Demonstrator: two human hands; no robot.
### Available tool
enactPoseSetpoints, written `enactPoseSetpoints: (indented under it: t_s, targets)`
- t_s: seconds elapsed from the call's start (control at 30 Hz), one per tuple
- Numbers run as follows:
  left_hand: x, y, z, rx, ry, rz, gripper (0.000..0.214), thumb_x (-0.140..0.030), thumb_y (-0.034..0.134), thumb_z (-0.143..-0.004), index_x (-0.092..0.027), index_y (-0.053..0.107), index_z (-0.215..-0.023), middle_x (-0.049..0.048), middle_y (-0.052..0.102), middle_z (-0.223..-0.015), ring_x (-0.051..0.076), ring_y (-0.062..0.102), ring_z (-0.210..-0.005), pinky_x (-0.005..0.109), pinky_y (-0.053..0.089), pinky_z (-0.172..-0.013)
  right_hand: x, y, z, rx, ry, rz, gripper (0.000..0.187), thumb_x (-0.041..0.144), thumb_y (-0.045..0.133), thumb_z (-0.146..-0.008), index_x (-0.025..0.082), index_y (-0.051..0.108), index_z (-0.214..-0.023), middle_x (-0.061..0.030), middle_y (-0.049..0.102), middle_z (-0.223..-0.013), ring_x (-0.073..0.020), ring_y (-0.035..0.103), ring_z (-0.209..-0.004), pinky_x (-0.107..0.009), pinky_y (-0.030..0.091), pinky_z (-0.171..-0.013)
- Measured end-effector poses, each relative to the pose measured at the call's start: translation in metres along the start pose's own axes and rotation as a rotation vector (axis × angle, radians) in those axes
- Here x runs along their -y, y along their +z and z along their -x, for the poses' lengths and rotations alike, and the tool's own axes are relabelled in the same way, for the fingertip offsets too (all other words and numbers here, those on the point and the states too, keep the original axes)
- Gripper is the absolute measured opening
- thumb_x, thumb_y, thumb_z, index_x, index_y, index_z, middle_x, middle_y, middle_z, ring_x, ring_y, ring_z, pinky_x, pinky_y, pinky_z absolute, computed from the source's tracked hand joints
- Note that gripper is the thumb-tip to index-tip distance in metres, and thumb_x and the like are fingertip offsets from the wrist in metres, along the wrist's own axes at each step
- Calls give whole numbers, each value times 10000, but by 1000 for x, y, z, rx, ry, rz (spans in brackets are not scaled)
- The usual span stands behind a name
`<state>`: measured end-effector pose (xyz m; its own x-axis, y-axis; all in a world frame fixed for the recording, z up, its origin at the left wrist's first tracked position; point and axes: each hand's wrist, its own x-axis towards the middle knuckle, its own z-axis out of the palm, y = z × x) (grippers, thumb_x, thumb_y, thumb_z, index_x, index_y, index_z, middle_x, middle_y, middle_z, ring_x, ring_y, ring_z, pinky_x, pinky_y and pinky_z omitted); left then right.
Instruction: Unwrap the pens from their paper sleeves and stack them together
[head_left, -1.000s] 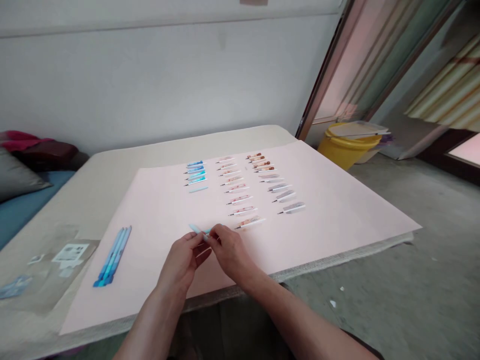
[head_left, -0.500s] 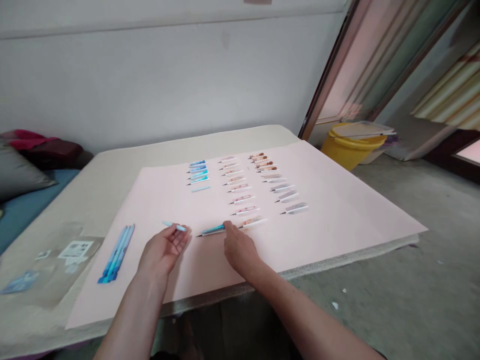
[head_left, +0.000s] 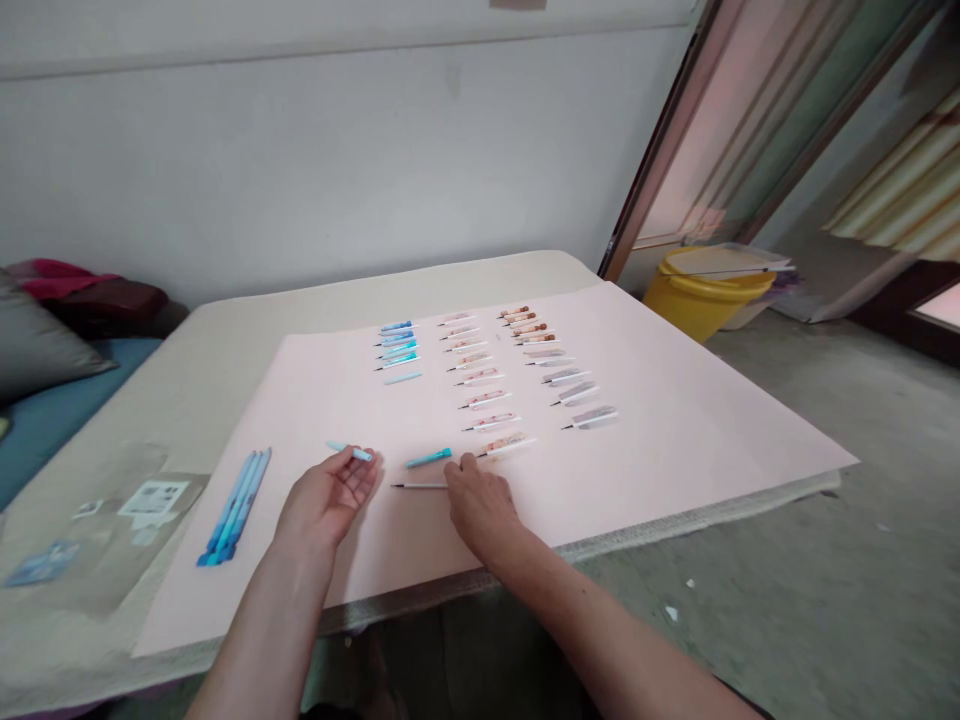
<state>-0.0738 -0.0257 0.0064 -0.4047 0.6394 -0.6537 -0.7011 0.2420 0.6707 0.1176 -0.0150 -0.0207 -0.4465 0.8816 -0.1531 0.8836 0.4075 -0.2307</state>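
In my left hand (head_left: 330, 497), half-curled and palm up, lies a light blue pen barrel (head_left: 349, 451) held by the fingers. My right hand (head_left: 480, 497) is closed on the back end of a thin pen refill (head_left: 418, 486), whose dark tip points left just above the pink sheet (head_left: 390, 560). Behind the refill, a teal pen part (head_left: 428, 458) rests on the sheet, apart from my fingers. Beyond my right knuckles lies a patterned pen part with a white refill (head_left: 506, 444). My right fingertips are partly hidden.
Several patterned pen parts paired with refills lie in three columns, among them a blue group (head_left: 396, 340) and a brown-ended group (head_left: 525, 325). Three assembled-looking blue pens (head_left: 234, 508) lie at left beside a clear plastic bag (head_left: 150, 500). A yellow bucket (head_left: 694, 300) stands beyond the table.
My right hand has drawn the refill towards me, apart from the teal pen part, which now lies alone on the sheet. My left hand has hardly moved.
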Motion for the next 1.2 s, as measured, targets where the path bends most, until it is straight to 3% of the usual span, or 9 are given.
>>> enactPoseSetpoints:
  t_s: [0.27, 1.2]
  targets:
    - [0, 1, -1, 4, -10, -5, 81, -86, 494, -809, -114, 557, -767, 73, 633, -722, 133, 647, -636, 214, 540, -520, 1, -1, -1, 42, -51, 19, 273, 33, 343, -819, 146, 518, -995, -131, 534, -977, -219, 627, -784, -339, 478, -638]
    - [-2, 0, -1, 23, -9, 16, 62, -64, 516, -791, -96, 568, -777, 78, 639, -732, 149, 654, -642, 242, 554, -542, 7, -4, 10, -31, -94, 15, 285, 66, 309, -857, 119, 481, -1078, -148, 578, -941, -223, 620, -773, -325, 459, -664]
